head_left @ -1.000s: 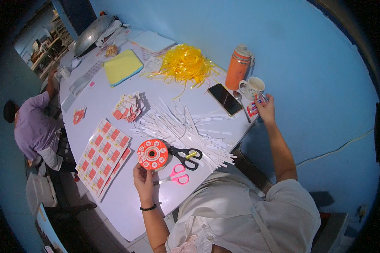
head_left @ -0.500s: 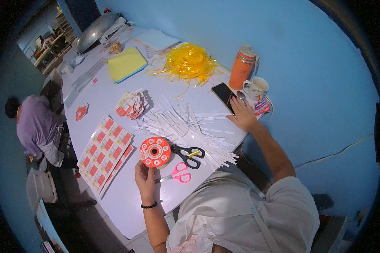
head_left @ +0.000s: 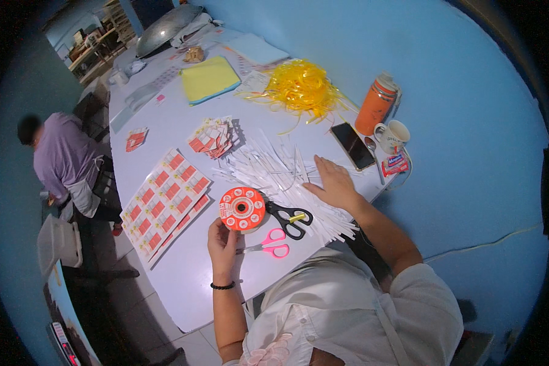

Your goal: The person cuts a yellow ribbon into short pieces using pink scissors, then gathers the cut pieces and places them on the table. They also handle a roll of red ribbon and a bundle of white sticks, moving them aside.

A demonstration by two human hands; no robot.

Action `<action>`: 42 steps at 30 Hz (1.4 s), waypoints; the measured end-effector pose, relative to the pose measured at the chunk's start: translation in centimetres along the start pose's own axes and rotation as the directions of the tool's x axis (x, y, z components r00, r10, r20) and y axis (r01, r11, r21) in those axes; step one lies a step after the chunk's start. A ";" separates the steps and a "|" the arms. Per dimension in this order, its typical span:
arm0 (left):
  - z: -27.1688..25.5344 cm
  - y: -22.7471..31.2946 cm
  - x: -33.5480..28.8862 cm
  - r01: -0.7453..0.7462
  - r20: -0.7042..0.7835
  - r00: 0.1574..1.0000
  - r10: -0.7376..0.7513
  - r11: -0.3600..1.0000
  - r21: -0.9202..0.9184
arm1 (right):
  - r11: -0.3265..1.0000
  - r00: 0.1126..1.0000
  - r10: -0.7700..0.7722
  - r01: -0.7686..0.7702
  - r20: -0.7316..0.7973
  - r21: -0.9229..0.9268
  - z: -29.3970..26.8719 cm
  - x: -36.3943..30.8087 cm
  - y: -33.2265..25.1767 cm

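My left hand [head_left: 224, 245], a dark beaded bracelet on its wrist, grips the near edge of an orange-faced spool [head_left: 242, 208] between thumb and fingers; some fingertips are hidden by the spool. My right hand [head_left: 335, 183] is open, fingers stretched out, over the right side of a loose heap of thin white strips [head_left: 268, 168]. To the right of the spool lie black-handled scissors [head_left: 290, 218] with a small yellow piece on them. Pink-handled scissors [head_left: 273, 243] rest nearer to me. A dark-screened phone [head_left: 352, 146] lies just beyond my right hand.
Printed label sheets [head_left: 168, 204] and a pile of cut labels [head_left: 213, 138] are on the left. Farther back are a yellow ribbon tangle [head_left: 305, 88] and a yellow pad [head_left: 209, 80]. An orange bottle [head_left: 375, 107] and a mug [head_left: 393, 136] stand by the wall. A person [head_left: 70, 155] is at far left.
My right hand has left the phone and moved left and nearer, over the white strips. My left hand still has the spool. The whole view has shifted slightly.
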State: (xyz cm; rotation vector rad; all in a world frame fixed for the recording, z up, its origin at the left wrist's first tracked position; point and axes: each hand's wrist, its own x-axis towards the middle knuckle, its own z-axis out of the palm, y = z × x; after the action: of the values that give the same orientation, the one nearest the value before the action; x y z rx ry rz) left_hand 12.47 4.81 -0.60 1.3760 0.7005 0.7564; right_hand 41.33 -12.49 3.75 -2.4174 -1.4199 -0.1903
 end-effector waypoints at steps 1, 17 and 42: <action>0.0 0.0 0.0 -0.020 0.005 1.000 0.020 1.000 0.021 | 0.997 0.996 0.062 -0.059 0.066 -0.040 0.4 1.1 -1.1; -0.1 0.0 -0.1 -0.034 0.018 0.999 0.033 0.998 0.061 | 0.992 0.858 0.062 -0.107 0.509 0.061 0.9 6.0 -8.3; -3.0 2.2 -0.1 -0.229 -0.196 0.951 0.238 0.971 0.071 | 0.852 0.989 0.042 0.037 -0.139 0.522 -10.4 2.9 -7.6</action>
State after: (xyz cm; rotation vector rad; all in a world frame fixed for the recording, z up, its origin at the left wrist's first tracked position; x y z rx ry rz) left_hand 9.89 6.55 1.38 1.4540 0.7256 1.0869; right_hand 36.73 -10.33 15.95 -1.9128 -1.2082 0.0253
